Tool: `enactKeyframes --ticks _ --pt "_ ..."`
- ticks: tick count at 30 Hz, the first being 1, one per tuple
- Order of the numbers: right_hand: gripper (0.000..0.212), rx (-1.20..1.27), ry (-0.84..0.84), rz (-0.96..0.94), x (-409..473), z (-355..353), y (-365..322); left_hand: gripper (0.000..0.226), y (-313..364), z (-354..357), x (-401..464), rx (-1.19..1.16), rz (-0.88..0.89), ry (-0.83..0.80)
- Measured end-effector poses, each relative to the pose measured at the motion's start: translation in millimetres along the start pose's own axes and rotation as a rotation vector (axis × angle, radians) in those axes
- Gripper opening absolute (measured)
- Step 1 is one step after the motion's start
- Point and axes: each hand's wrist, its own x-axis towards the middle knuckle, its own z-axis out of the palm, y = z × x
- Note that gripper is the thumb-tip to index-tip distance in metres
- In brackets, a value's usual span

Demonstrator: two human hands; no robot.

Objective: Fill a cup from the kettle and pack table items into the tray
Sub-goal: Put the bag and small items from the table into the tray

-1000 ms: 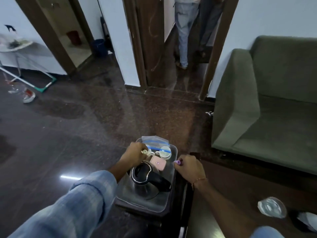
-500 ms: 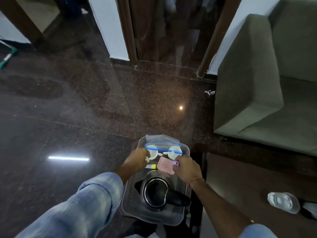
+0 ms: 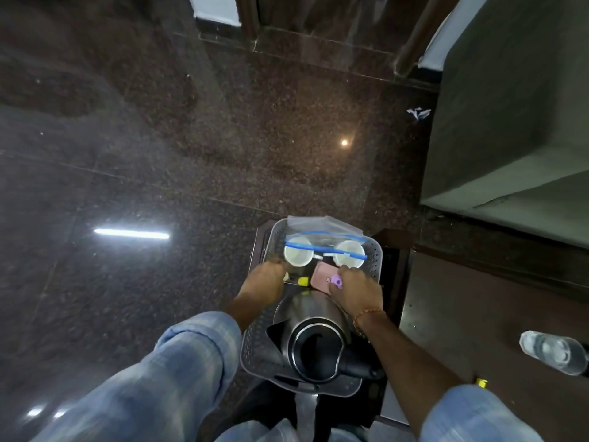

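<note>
A grey perforated tray (image 3: 376,250) is carried over a dark speckled floor (image 3: 191,138), with a grey-green sofa (image 3: 516,106) off to the right. The left hand (image 3: 263,282) curls over the tray's left rim, and the right hand (image 3: 357,291) curls at the right side, a purple-capped item (image 3: 336,281) showing at its fingertips; how exactly those fingers close around it cannot be told. Just behind both wrists, toward the person, a steel kettle (image 3: 315,349) with a black lid stands in the tray. Between the two sets of fingers lie a pink phone (image 3: 322,275), touching the right fingertips, and a small yellow-capped item (image 3: 302,281) near the left fingertips. Just beyond the fingers two white cups (image 3: 298,254) stand side by side, one ahead of each hand, with a clear bag with a blue zip line (image 3: 322,228) lying over them at the tray's far end. Well to the right of the right arm a clear plastic bottle (image 3: 554,352) lies on a dark table (image 3: 478,307).
</note>
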Motion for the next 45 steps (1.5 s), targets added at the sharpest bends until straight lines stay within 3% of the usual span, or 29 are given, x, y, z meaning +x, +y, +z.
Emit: enactKeyframes --ticks 8,16,23,28,36,45 --pt "0.040 0.060 0.078 0.062 -28 -19 14 0.042 1 -9 -20 0.027 -0.018 0.088" --pt "0.035 0.117 0.190 0.159 -78 -50 58 0.019 32 -55 -43 0.192 0.034 0.103" --pt "0.026 0.240 0.280 0.227 -137 -63 110 0.031 126 -77 -54 0.203 0.213 0.159" --pt "0.022 0.338 0.314 0.299 -202 -46 189 0.028 221 -56 -70 0.224 0.267 0.207" --pt "0.030 0.386 0.245 0.504 -320 11 328 0.025 363 46 -106 0.183 0.397 -0.006" --pt "0.027 0.629 0.316 0.793 -403 34 404 0.025 449 121 -98 0.281 0.520 -0.210"
